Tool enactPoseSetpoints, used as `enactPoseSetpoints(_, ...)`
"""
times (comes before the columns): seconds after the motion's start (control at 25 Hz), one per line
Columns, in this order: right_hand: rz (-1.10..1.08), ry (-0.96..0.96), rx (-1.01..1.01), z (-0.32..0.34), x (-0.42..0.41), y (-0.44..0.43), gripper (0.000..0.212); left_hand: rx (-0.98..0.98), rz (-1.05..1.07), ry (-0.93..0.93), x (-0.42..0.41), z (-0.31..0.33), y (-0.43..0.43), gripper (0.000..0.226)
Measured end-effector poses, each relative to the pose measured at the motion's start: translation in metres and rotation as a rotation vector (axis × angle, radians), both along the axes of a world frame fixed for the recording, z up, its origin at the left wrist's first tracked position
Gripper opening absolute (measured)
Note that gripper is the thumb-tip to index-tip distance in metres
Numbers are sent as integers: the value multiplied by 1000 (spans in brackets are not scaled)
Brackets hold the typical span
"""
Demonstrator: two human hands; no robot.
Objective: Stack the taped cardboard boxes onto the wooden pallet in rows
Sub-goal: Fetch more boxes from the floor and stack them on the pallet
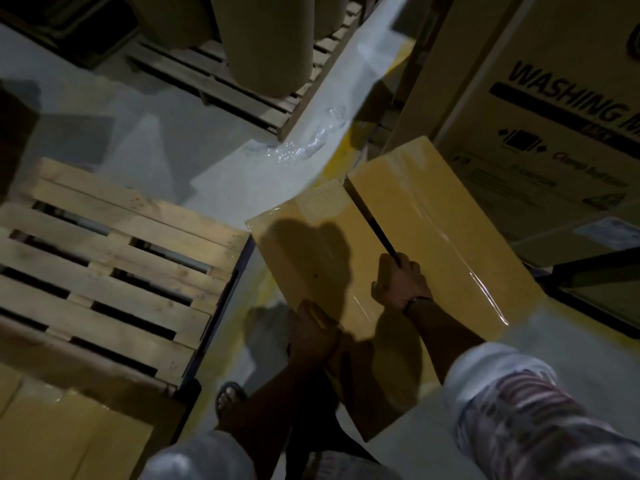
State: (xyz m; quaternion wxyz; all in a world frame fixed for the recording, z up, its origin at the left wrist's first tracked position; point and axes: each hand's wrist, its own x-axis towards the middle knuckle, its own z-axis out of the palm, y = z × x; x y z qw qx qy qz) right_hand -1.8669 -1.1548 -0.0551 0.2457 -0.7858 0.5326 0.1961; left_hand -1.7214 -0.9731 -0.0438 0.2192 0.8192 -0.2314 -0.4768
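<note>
Two taped cardboard boxes stand side by side on the floor at centre right. The left box (311,244) has my left hand (311,336) gripping its near bottom corner. My right hand (401,284) reaches into the dark gap between it and the right box (446,237), fingers curled over the left box's edge. The wooden pallet (114,258) lies to the left with bare slats. More taped boxes (62,434) sit on its near end at the bottom left.
A large carton printed WASHING M… (561,116) stands at the right. Another pallet (221,71) with tall brown rolls (270,39) is at the back. Clear plastic film (304,147) lies on the grey floor. My sandalled foot (230,398) is between pallet and box.
</note>
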Motion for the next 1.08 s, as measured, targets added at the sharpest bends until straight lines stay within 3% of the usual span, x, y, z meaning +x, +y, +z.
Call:
enactPoseSetpoints(0.28, 29, 32, 11, -15, 7, -9, 89, -31, 152, 126, 9, -5, -8, 106)
enactPoseSetpoints(0.6, 77, -54, -13, 7, 52, -17, 94, -32, 296, 118, 56, 1, -21, 75)
enactPoseSetpoints(0.84, 263, -334, -29, 68, 168, -29, 90, -71, 442, -87, 146, 17, -13, 83)
enactPoseSetpoints(1.0, 624, -314, -292, 108, 274, -13, 86, -76, 565, -277, 216, 95, 8, 86)
enactPoseSetpoints(1.08, 734, -342, -314, 123, 334, 5, 82, -47, 658, -366, 252, 114, 22, 91)
